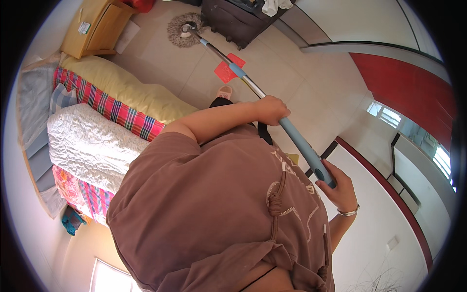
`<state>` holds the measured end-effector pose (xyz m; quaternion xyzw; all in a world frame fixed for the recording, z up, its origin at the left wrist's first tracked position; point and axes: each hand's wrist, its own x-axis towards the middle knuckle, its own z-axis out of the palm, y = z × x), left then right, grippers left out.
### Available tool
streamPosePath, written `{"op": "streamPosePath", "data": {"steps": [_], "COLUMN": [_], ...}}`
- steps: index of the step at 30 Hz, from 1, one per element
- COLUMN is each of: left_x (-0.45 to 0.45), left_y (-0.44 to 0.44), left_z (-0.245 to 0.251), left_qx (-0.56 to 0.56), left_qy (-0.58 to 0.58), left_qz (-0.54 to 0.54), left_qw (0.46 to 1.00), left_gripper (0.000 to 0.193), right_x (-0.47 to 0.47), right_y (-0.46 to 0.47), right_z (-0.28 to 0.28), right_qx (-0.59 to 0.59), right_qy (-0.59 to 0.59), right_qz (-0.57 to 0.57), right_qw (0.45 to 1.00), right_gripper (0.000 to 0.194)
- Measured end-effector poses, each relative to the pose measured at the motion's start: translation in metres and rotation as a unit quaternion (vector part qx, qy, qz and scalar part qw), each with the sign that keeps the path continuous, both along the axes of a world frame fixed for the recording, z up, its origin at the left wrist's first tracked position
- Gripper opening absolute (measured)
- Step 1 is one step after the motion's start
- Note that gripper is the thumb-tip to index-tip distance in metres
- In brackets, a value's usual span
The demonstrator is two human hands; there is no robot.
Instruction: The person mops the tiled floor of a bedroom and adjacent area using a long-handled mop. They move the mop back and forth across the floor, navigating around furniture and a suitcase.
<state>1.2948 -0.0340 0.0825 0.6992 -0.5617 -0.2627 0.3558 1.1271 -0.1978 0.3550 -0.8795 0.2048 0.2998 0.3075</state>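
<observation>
A string mop has its round grey-brown head [184, 31] on the tiled floor near the top of the view. Its blue and metal handle [299, 140] runs diagonally down to the right, across the front of my body. My left hand [271, 109] is wrapped around the handle at the lower end of its long blue grip. Higher up, my right hand [339, 186], with a silver bangle at the wrist, holds the grip's top end, its thumb on the near side. A red perforated plastic piece [227, 71] lies on the floor, partly hidden behind the pole.
A dark suitcase [239, 22] stands beside the mop head. To the left are a wooden cabinet [104, 31] and a bed with a yellow cover [127, 80] and plaid bedding. A slippered foot [224, 92] shows ahead of me. A white panel with red edging [379, 197] is at the right.
</observation>
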Motion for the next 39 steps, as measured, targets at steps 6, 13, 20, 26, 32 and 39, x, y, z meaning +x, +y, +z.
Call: {"op": "streamPosePath", "data": {"steps": [6, 13, 20, 26, 32, 39], "left_x": [0.003, 0.010, 0.043, 0.039, -0.014, -0.078], "left_y": [-0.002, 0.001, 0.017, 0.009, -0.039, -0.139], "left_z": [0.002, -0.003, -0.037, -0.059, -0.074, -0.082], "left_qx": [0.023, 0.017, 0.047, 0.058, 0.031, 0.049], "left_qy": [0.007, 0.042, 0.028, 0.006, -0.037, -0.043], "left_qz": [-0.023, -0.037, -0.036, 0.011, 0.102, 0.092], "left_qw": [0.999, 0.998, 0.998, 0.998, 0.994, 0.994], "left_gripper": [0.013, 0.011, 0.011, 0.009, 0.010, 0.011], "right_x": [0.004, 0.007, 0.007, -0.003, -0.038, -0.098], "right_y": [0.015, 0.031, 0.021, -0.004, -0.065, -0.166], "right_z": [-0.005, -0.012, -0.015, -0.031, -0.046, -0.041], "right_qx": [-0.116, -0.206, -0.218, -0.201, -0.203, -0.201], "right_qy": [0.034, 0.059, 0.041, 0.010, 0.015, 0.012], "right_qz": [0.067, 0.124, 0.166, 0.192, 0.225, 0.208], "right_qw": [0.990, 0.969, 0.961, 0.960, 0.953, 0.957], "right_gripper": [0.069, 0.074, 0.074, 0.073, 0.074, 0.073]}}
